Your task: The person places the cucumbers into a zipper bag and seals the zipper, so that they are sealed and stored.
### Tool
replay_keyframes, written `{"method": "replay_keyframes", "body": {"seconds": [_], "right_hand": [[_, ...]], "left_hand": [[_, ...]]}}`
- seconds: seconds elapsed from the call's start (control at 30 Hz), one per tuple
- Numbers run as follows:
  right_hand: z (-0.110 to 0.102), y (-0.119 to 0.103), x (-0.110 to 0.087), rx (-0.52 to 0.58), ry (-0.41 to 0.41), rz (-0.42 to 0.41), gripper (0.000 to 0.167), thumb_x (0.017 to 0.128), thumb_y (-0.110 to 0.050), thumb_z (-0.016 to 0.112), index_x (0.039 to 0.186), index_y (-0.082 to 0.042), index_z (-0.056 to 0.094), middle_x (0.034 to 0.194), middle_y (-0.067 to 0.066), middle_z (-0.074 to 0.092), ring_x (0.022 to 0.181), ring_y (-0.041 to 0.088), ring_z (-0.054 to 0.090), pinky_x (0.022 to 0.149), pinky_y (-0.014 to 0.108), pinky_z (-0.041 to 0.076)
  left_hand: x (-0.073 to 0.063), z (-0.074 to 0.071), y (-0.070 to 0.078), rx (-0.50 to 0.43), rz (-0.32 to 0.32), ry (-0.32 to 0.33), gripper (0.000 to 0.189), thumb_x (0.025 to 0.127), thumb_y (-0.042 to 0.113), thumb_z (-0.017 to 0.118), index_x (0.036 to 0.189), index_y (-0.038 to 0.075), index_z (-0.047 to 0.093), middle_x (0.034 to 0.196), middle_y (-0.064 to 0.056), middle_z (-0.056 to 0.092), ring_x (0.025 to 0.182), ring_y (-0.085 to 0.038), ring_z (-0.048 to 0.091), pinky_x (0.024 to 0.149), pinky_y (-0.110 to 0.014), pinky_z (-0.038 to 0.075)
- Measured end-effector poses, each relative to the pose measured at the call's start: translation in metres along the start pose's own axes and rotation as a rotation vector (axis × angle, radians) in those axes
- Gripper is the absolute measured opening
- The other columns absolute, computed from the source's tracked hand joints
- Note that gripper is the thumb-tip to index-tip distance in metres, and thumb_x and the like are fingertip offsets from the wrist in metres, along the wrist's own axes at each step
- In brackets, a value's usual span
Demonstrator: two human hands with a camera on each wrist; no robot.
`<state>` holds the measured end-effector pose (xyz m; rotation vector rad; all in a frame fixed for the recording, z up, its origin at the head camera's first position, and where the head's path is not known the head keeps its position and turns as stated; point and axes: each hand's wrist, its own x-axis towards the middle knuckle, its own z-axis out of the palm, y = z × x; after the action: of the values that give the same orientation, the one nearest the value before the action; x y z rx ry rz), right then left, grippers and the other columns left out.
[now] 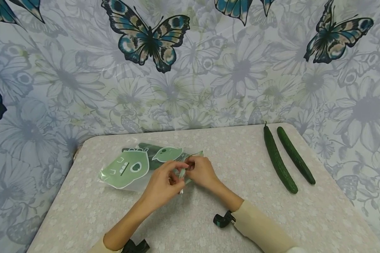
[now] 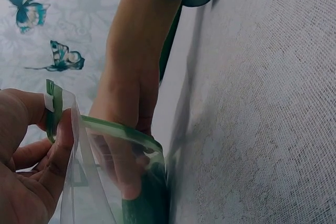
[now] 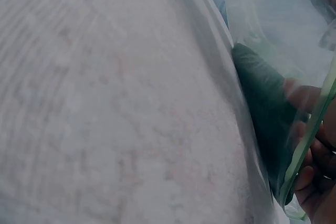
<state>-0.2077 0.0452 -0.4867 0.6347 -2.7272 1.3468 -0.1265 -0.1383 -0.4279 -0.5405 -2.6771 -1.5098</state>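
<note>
A clear zip bag point(image 1: 123, 172) with a green cartoon print lies on the table, with dark green cucumbers point(image 1: 147, 149) inside it. My left hand point(image 1: 164, 181) pinches the bag's green zip edge point(image 2: 55, 111) near a white tab, between thumb and fingers. At the bag's open end, my right hand point(image 1: 202, 172) has its fingers curled by the other side of the mouth. In the left wrist view, some right fingers point(image 2: 126, 171) show through the film, close to a cucumber point(image 2: 149, 198). The right wrist view shows fingertips at the green zip edge point(image 3: 310, 135); whether they touch the cucumber is unclear.
Two loose cucumbers, one curved point(image 1: 277, 158) and one straighter point(image 1: 296, 154), lie side by side at the table's right. The table point(image 1: 240, 154) has a pale floral cloth. Behind it hangs a butterfly-patterned backdrop point(image 1: 193, 88).
</note>
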Motion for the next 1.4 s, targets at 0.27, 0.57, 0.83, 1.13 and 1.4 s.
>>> {"method": "replay_keyframes", "body": {"seconds": [0.27, 0.57, 0.83, 1.13, 1.4], "right_hand": [[-0.006, -0.004, -0.006, 0.048, -0.054, -0.029, 0.020, 0.090, -0.005, 0.074, 0.107, -0.014, 0.080, 0.088, 0.000, 0.078, 0.073, 0.006, 0.066, 0.066, 0.022, 0.055], [-0.029, 0.003, -0.020, 0.077, -0.075, -0.017, 0.021, 0.096, -0.026, 0.081, 0.115, -0.018, 0.079, 0.101, -0.005, 0.080, 0.091, 0.009, 0.071, 0.082, 0.028, 0.059], [-0.067, 0.017, -0.043, 0.052, -0.057, 0.057, 0.026, 0.096, -0.027, 0.081, 0.118, -0.014, 0.079, 0.101, -0.006, 0.078, 0.089, 0.010, 0.070, 0.081, 0.029, 0.058], [-0.115, 0.044, -0.080, 0.005, -0.010, 0.137, 0.033, 0.095, -0.033, 0.083, 0.120, -0.013, 0.077, 0.100, -0.002, 0.077, 0.084, 0.013, 0.068, 0.072, 0.026, 0.056], [-0.165, 0.065, -0.125, -0.151, 0.094, 0.226, 0.040, 0.096, -0.039, 0.081, 0.126, -0.014, 0.075, 0.111, 0.003, 0.078, 0.088, 0.010, 0.065, 0.072, 0.024, 0.054]], "left_hand": [[0.000, -0.001, -0.002, -0.003, -0.013, 0.000, 0.044, 0.093, 0.005, 0.070, 0.131, 0.029, 0.069, 0.119, -0.001, 0.062, 0.066, -0.008, 0.069, 0.057, -0.029, 0.059], [0.000, -0.003, -0.003, -0.015, -0.030, -0.011, 0.044, 0.094, 0.005, 0.067, 0.135, 0.021, 0.068, 0.121, -0.002, 0.062, 0.063, -0.011, 0.070, 0.058, -0.030, 0.060], [-0.001, -0.003, -0.003, 0.003, -0.031, -0.005, 0.045, 0.093, 0.005, 0.067, 0.132, 0.027, 0.069, 0.119, 0.000, 0.062, 0.061, -0.010, 0.069, 0.059, -0.029, 0.060], [-0.002, -0.003, -0.006, 0.012, -0.019, 0.004, 0.048, 0.092, 0.003, 0.067, 0.130, 0.032, 0.069, 0.118, 0.000, 0.063, 0.060, -0.010, 0.067, 0.058, -0.028, 0.058], [-0.002, -0.001, -0.005, 0.000, -0.023, -0.008, 0.048, 0.090, 0.003, 0.069, 0.129, 0.031, 0.070, 0.118, 0.000, 0.063, 0.064, -0.009, 0.069, 0.059, -0.028, 0.059]]}}
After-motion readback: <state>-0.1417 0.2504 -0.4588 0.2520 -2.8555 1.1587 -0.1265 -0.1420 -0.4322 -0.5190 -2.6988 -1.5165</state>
